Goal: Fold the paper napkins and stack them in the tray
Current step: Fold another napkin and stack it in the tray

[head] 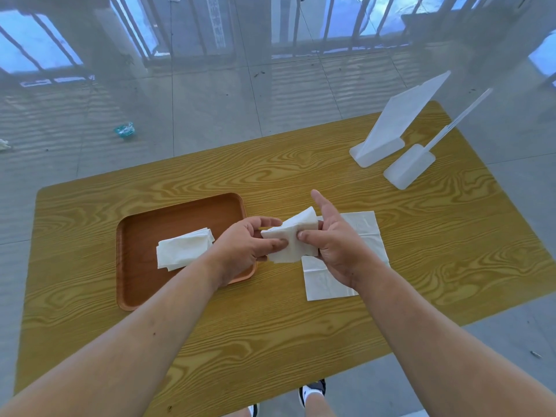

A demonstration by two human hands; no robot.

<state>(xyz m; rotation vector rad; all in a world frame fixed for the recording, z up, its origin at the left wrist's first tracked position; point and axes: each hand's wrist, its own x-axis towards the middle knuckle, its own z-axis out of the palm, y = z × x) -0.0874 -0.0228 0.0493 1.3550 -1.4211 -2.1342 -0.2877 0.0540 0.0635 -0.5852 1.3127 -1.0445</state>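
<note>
A folded white paper napkin (293,237) is held above the table between both hands. My left hand (245,246) pinches its left edge, over the tray's right rim. My right hand (337,245) grips its right side with thumb on top and index finger stretched up. A brown tray (141,266) lies left of centre with a small stack of folded napkins (183,248) in it. Flat, unfolded napkins (368,233) lie on the table under my right hand, partly hidden by it.
The wooden table (301,320) stands on a tiled floor. Two white plastic stands (388,130) (410,165) sit at its far right corner. A blue wrapper (125,130) lies on the floor beyond the table. My shoes (313,392) show below the near edge.
</note>
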